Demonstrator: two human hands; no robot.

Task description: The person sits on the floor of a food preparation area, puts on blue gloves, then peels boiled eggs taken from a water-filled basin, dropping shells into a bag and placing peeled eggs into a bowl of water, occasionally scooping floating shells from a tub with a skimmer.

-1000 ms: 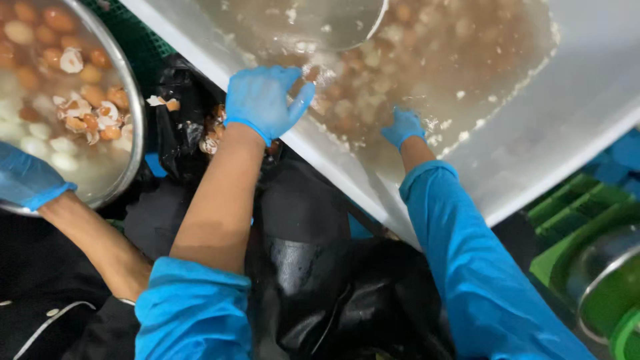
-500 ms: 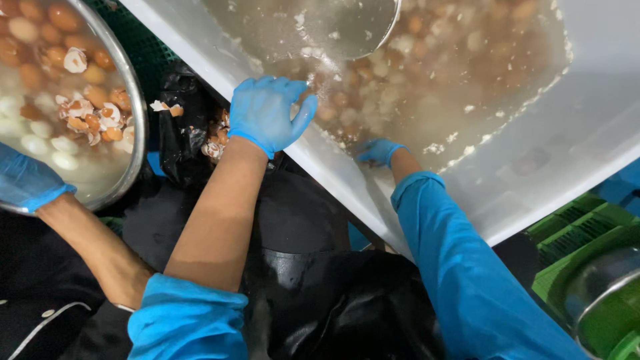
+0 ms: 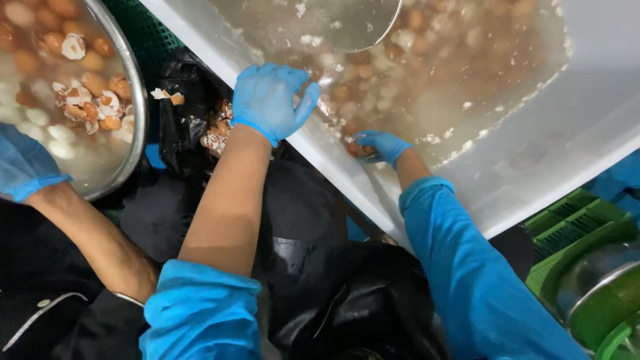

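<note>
My left hand (image 3: 272, 99), blue glove, rests spread over the rim of the white tub (image 3: 587, 127), fingers open w/ nothing in them, palm on the tub edge. Right hand (image 3: 379, 145), also gloved, dips into the murky water just inside the near wall, fingers curled round a brown egg (image 3: 358, 151); it's partly hidden, so can't tell how firm the grip is. More eggs (image 3: 427, 40) sit under water in the tub, w/ shell bits floating. A steel bowl (image 3: 347, 27) lies in the tub's far end. Below my left hand, a black bag (image 3: 193, 127) holds broken shells (image 3: 217, 137). At left, another person's gloved hand (image 3: 23, 167) by a steel basin (image 3: 130, 87) of eggs & shells.
</note>
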